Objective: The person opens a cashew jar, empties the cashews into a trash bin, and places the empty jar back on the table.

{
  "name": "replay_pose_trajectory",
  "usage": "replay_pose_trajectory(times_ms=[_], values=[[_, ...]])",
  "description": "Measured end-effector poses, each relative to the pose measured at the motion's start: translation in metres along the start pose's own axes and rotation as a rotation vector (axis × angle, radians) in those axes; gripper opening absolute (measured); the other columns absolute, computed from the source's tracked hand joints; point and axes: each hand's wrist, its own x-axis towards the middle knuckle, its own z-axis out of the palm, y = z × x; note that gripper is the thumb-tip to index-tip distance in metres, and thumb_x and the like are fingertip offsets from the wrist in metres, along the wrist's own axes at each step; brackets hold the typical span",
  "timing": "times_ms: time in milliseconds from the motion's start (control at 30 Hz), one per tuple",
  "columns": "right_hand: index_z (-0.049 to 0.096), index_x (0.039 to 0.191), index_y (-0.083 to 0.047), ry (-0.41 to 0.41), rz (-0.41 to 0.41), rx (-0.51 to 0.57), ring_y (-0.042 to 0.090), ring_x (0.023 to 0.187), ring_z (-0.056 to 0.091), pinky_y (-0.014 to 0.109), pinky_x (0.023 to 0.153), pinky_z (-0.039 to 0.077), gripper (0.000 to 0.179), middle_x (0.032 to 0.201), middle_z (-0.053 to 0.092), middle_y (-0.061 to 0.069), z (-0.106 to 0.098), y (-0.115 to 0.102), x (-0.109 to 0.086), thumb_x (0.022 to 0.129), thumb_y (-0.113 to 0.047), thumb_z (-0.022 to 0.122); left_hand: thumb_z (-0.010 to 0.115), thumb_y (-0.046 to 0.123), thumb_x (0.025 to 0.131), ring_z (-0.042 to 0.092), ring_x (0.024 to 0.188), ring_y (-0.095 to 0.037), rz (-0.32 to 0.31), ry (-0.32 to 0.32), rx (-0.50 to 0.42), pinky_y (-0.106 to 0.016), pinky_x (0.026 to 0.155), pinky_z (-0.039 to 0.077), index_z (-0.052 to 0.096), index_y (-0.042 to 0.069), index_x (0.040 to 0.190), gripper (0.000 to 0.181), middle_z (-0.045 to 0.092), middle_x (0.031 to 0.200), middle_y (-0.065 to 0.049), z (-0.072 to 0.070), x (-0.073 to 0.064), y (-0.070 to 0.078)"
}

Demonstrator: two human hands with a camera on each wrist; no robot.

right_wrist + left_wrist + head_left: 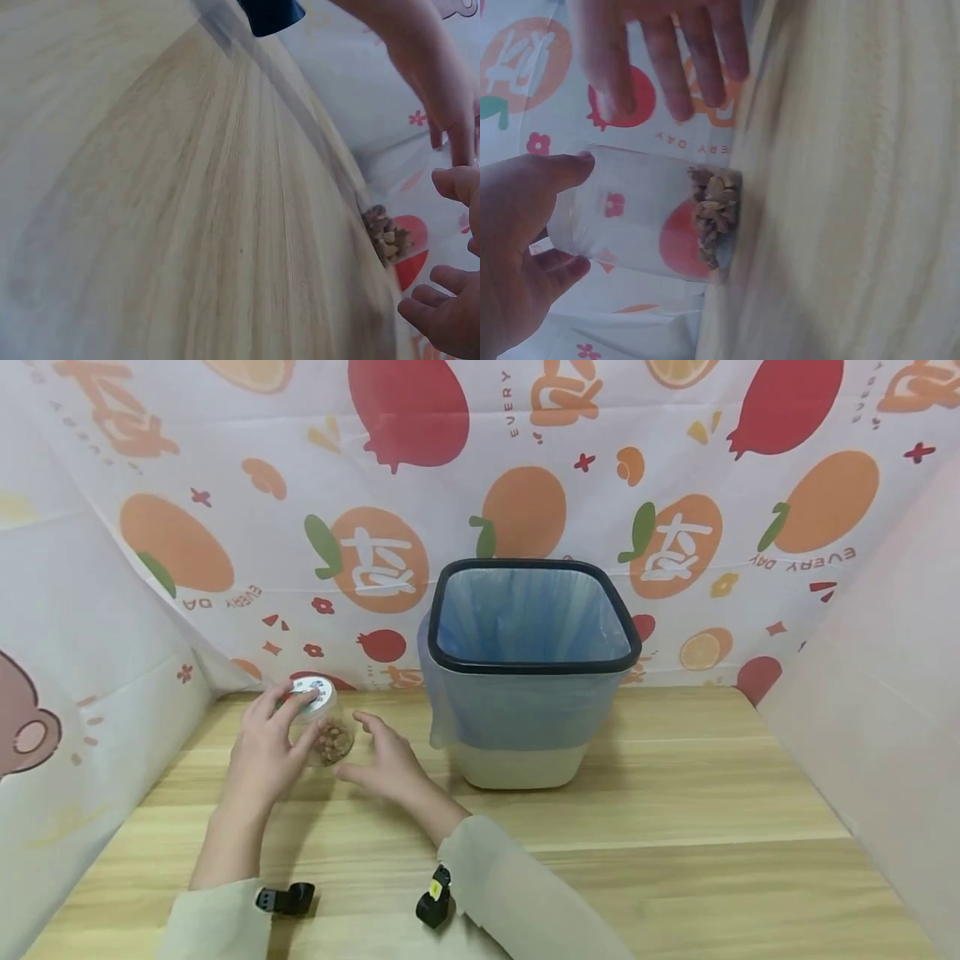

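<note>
A clear plastic jar (304, 727) with a white printed lid (321, 689) stands on the table at the left, near the back. Small brown pieces (714, 214), of a kind I cannot make out, fill only its bottom part. My left hand (264, 750) grips the jar from above, its fingers over the lid and its thumb against the upper side. To the jar's right is my right hand (392, 767), fingers apart and relaxed, holding nothing. In the left wrist view, a gap shows between those fingers and the jar wall.
A bin (517, 768) with a black rim and a blue liner stands right of the hands, close to the back. Fruit-print cloth (457, 510) hangs behind the wooden table (697, 893), and pale cloth walls rise on both sides.
</note>
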Motion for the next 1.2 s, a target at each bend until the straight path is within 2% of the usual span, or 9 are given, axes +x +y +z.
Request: replay_pose_trajectory(times_ms=[167,300,467,567,700,800,1033,1200], values=[[0.036,0.153,-0.035,0.009,0.062,0.006,0.021,0.135,0.049,0.043,0.101,0.049,0.091,0.152,0.045,-0.009,0.005,-0.002,0.003,0.078,-0.037,0.086,0.080,0.025,0.086,0.036,0.124,-0.055,-0.084,-0.057,0.024,-0.073,0.084,0.038,0.064,0.011,0.123,0.043,0.040,0.152,-0.021,-0.009,-0.004,0.012],[0.033,0.155,-0.033,0.024,0.078,0.002,0.022,0.139,0.044,0.048,0.104,0.046,0.096,0.153,0.044,-0.007,0.003,-0.004,0.004,0.076,-0.040,0.087,0.082,0.032,0.082,0.036,0.118,-0.055,-0.094,-0.093,0.033,-0.069,0.078,0.040,0.064,0.014,0.120,0.045,0.040,0.151,-0.023,-0.014,-0.003,0.022],[0.028,0.157,-0.034,0.034,0.079,0.029,0.022,0.139,0.044,0.048,0.105,0.046,0.106,0.154,0.043,-0.005,0.000,-0.005,0.006,0.072,-0.038,0.090,0.084,0.035,0.080,0.040,0.106,-0.048,-0.046,-0.123,0.039,-0.055,0.078,0.036,0.063,0.019,0.129,0.056,0.050,0.143,-0.024,-0.016,0.000,0.036],[0.030,0.155,-0.036,0.021,0.065,0.055,0.015,0.132,0.050,0.041,0.102,0.048,0.105,0.150,0.047,-0.009,-0.001,-0.003,0.006,0.070,-0.035,0.092,0.083,0.039,0.080,0.041,0.099,-0.041,-0.014,-0.135,0.039,-0.045,0.076,0.030,0.060,0.020,0.138,0.065,0.058,0.136,-0.021,-0.015,0.000,0.041],[0.039,0.148,-0.038,-0.006,0.025,0.095,0.003,0.111,0.058,0.027,0.093,0.050,0.093,0.131,0.059,-0.017,-0.001,0.003,0.005,0.072,-0.032,0.091,0.080,0.047,0.082,0.042,0.103,-0.041,-0.015,-0.160,0.031,-0.045,0.076,0.032,0.060,0.018,0.138,0.067,0.061,0.129,-0.018,-0.016,-0.002,0.045],[0.042,0.144,-0.039,-0.019,0.002,0.114,0.001,0.104,0.058,0.023,0.088,0.050,0.087,0.123,0.061,-0.019,-0.002,0.006,0.002,0.072,-0.032,0.091,0.079,0.049,0.082,0.042,0.104,-0.042,-0.019,-0.184,0.025,-0.047,0.074,0.037,0.062,0.019,0.135,0.064,0.058,0.126,-0.016,-0.017,-0.003,0.046],[0.041,0.143,-0.045,-0.023,-0.058,0.114,0.002,0.115,0.054,0.028,0.093,0.050,0.086,0.127,0.055,-0.024,-0.017,0.007,-0.014,0.073,-0.035,0.090,0.083,0.044,0.078,0.045,0.103,-0.037,0.046,-0.234,-0.011,-0.042,0.071,0.040,0.061,0.024,0.137,0.065,0.052,0.118,-0.015,-0.024,-0.001,0.055],[0.039,0.145,-0.043,-0.041,-0.132,0.187,0.003,0.121,0.053,0.030,0.096,0.049,0.086,0.130,0.054,-0.024,-0.033,0.008,-0.036,0.075,-0.035,0.088,0.085,0.042,0.077,0.046,0.105,-0.029,0.153,-0.258,-0.055,-0.041,0.075,0.043,0.061,0.027,0.136,0.065,0.053,0.119,-0.007,-0.031,-0.001,0.067]])
